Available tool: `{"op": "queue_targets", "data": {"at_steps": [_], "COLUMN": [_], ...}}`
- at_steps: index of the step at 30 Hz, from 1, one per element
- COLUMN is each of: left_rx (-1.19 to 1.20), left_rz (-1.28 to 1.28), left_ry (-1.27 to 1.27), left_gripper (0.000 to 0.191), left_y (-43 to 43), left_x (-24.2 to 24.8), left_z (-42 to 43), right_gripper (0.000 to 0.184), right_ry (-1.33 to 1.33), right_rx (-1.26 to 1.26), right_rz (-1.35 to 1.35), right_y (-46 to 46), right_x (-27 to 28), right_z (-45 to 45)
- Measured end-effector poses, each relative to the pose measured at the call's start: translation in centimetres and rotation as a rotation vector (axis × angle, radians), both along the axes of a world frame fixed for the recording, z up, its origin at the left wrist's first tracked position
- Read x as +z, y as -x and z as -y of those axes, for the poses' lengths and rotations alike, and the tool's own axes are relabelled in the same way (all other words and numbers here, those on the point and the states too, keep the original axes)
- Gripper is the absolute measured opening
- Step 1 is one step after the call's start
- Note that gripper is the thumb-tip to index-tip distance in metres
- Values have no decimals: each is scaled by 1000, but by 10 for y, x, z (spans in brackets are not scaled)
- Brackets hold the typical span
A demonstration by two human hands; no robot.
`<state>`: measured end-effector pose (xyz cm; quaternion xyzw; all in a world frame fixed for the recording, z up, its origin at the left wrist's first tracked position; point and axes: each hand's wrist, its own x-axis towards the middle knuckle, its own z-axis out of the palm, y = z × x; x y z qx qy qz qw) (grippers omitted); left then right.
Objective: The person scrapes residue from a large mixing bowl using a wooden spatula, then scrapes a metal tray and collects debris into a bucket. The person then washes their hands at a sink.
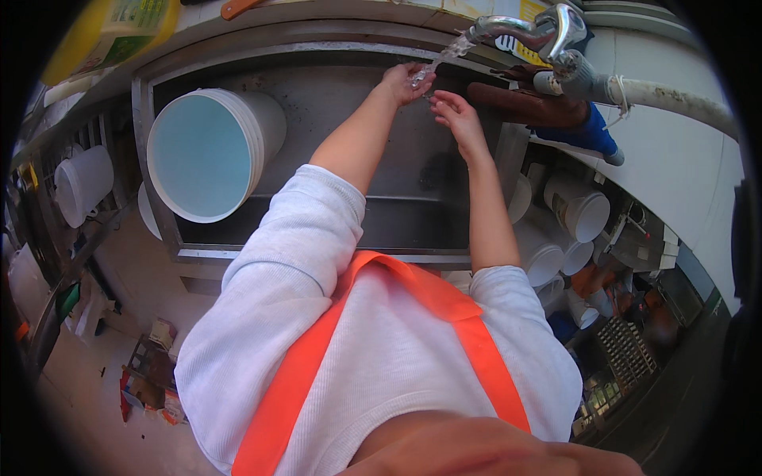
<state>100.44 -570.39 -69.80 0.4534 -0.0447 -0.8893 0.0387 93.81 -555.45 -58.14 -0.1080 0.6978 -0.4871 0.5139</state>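
Water (445, 53) runs from a chrome tap (530, 33) onto my left hand (408, 84), which is held palm up with its fingers spread a little. My right hand (457, 119) hovers just beside it, fingers loosely curled and apart, holding nothing. Both hands are above a stainless steel sink (333, 101). Inside the sink, on the left, a white plastic bucket (199, 154) leans with its mouth towards me. Its inside looks pale blue; whether it holds water I cannot tell.
A yellow plastic container (113, 38) stands at the back left. Brown and blue rubber gloves (536, 107) hang over the sink's right edge. A grey pipe (667, 98) feeds the tap. Several white buckets (574, 205) stand low on the right; boxes (152, 381) lie on the floor at left.
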Motion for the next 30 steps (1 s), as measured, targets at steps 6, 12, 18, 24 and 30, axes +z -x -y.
{"op": "queue_targets", "data": {"at_steps": [6,12,18,24,30], "left_rx": [132,88,140,56,89], "left_rz": [33,75,-11,-24,-55], "left_ry": [-96,177,247,353,209], "left_gripper": [34,40,32,35,34], "left_y": [1,-3,-5,-23,-38], "left_x": [18,53,84,126,129], "left_z": [-1,-1,1,-15,-31], "right_gripper": [18,23,60,71,61], "right_ry": [-1,45,125,3,180], "right_rx": [159,56,270,293,220], "right_rz": [-505,-1200,-1283,-1495,-1554], "right_y": [49,67,75,66,49], "right_x": [106,218,200,181,164], "right_z": [-68,-61,-21,-24,-50]}}
